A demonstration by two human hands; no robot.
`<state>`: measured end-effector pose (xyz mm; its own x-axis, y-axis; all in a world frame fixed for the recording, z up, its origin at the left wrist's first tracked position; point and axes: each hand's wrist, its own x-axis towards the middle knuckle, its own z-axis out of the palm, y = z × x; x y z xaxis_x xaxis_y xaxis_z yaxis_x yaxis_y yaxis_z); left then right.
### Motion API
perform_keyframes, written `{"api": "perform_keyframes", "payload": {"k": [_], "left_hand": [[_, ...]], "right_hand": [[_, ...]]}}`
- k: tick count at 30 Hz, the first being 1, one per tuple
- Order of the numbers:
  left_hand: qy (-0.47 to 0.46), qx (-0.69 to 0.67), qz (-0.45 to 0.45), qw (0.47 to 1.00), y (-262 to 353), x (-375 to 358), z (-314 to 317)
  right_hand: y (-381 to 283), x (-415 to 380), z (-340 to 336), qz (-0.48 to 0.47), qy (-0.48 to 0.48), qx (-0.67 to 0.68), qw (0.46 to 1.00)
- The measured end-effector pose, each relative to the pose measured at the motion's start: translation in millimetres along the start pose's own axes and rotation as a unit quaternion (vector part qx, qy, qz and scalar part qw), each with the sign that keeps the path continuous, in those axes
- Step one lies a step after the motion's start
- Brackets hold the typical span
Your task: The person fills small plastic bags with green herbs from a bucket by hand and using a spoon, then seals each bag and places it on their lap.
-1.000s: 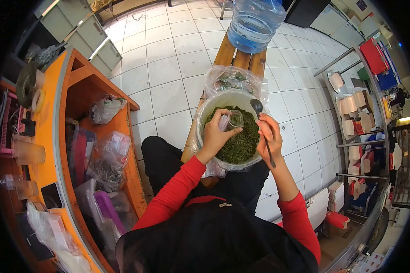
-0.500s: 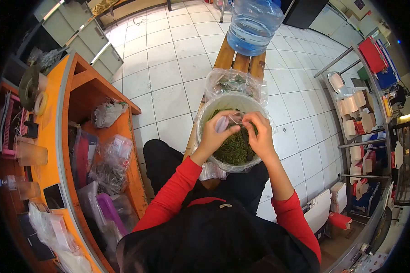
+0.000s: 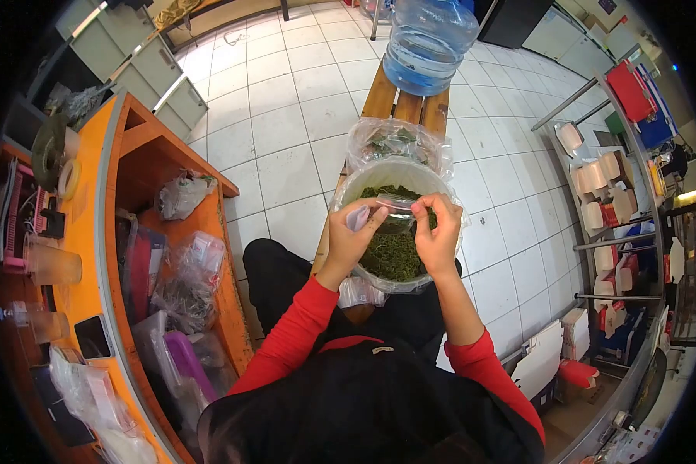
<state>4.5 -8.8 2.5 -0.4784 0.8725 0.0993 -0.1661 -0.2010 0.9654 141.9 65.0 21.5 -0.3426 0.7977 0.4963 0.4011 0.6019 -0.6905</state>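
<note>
Both hands are over a round tub (image 3: 348,190) lined with clear plastic, which holds green chopped leaves or moss-like bits (image 3: 394,257). My left hand (image 3: 349,236) pinches one end of a small clear plastic bag (image 3: 397,206), with some more whitish plastic (image 3: 358,218) tucked in its palm. My right hand (image 3: 438,232) pinches the bag's other end between thumb and fingers. The bag's edge is stretched between the two hands. Whether anything lies inside the bag is too small to tell.
Behind the tub, a clear bag with leaves (image 3: 398,143) lies on a wooden bench (image 3: 380,100), with a large blue water bottle (image 3: 425,54) farther back. An orange shelf unit (image 3: 110,185) stands left; a metal rack (image 3: 619,246) with boxes stands right.
My hands have moved slightly apart, and the bag's edge now stretches straight between them. My right hand has turned and shifted a little.
</note>
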Motion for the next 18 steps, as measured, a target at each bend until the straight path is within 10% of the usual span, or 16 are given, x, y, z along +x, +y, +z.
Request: {"api": "perform_keyframes", "payload": {"k": [11, 18], "left_hand": [[0.025, 0.163, 0.097, 0.982, -0.9, -1.5, 4.8], [-0.024, -0.059, -0.04, 0.997, 0.6, -4.2, -0.4]], "right_hand": [[-8.7, -7.4, 10.8, 0.105, -0.074, 0.231, 0.965], [-10.2, 3.0, -6.9, 0.189, -0.161, 0.247, 0.937]]}}
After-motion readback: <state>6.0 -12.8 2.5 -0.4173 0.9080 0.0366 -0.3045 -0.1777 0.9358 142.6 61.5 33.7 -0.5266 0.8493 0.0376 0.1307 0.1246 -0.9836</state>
